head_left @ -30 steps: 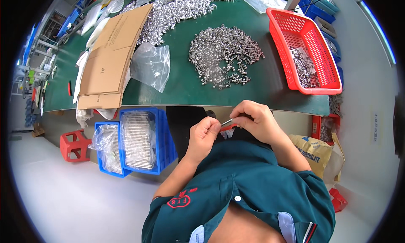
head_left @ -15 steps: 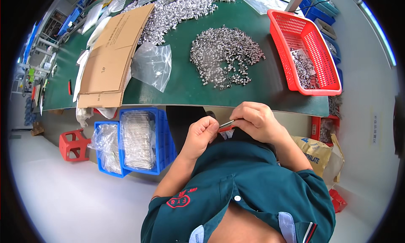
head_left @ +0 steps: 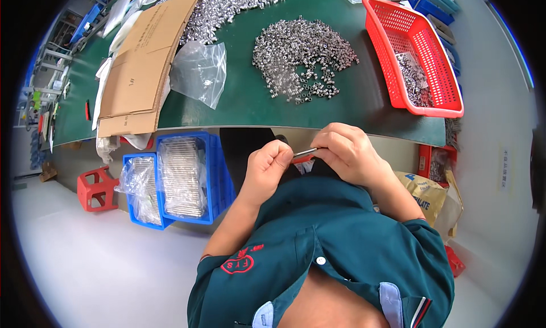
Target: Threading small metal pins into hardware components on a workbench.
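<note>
My left hand (head_left: 269, 164) and my right hand (head_left: 344, 151) are both closed on a thin metal rod (head_left: 305, 153), which spans the gap between them just off the front edge of the green table (head_left: 227, 116). Fingers cover both ends of the rod. Beyond my hands, a pile of small metal ring-like parts (head_left: 304, 52) lies on the tabletop. A larger heap of shiny metal parts (head_left: 233, 8) spreads behind it.
At right stands a red perforated basket (head_left: 398, 89) with metal parts inside. Flat cardboard (head_left: 139, 66) and a clear plastic bag (head_left: 200, 72) lie at left. Below are blue crates (head_left: 211, 205) of wrapped rods, a red stool (head_left: 96, 190) and a yellow sack (head_left: 420, 194).
The whole view has shifted slightly, so the table sits higher in the picture. Both hands keep their grip on the rod, which lies at a slightly different angle.
</note>
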`<action>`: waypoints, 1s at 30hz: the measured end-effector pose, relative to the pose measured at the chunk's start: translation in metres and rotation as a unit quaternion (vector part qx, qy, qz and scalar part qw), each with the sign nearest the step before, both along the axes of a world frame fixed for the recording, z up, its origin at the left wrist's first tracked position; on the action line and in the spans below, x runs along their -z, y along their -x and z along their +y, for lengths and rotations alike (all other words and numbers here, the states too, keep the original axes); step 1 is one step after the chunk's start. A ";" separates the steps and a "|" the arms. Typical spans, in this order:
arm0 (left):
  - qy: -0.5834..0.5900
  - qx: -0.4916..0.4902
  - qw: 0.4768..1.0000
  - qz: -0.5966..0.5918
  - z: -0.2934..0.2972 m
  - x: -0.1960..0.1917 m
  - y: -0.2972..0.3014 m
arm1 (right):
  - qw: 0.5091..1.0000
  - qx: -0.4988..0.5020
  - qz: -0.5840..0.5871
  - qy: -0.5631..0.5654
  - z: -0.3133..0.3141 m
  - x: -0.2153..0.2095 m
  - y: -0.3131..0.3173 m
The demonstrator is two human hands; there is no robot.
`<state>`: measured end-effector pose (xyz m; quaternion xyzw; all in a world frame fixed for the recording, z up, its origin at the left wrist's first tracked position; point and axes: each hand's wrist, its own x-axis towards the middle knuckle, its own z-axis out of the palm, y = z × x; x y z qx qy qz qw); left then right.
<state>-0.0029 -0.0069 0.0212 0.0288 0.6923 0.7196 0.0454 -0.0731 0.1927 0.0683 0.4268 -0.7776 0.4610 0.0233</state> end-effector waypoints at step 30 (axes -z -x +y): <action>-0.104 0.012 0.993 -0.060 0.007 0.009 -0.005 | 0.998 0.056 -0.036 -0.002 0.000 0.001 -0.008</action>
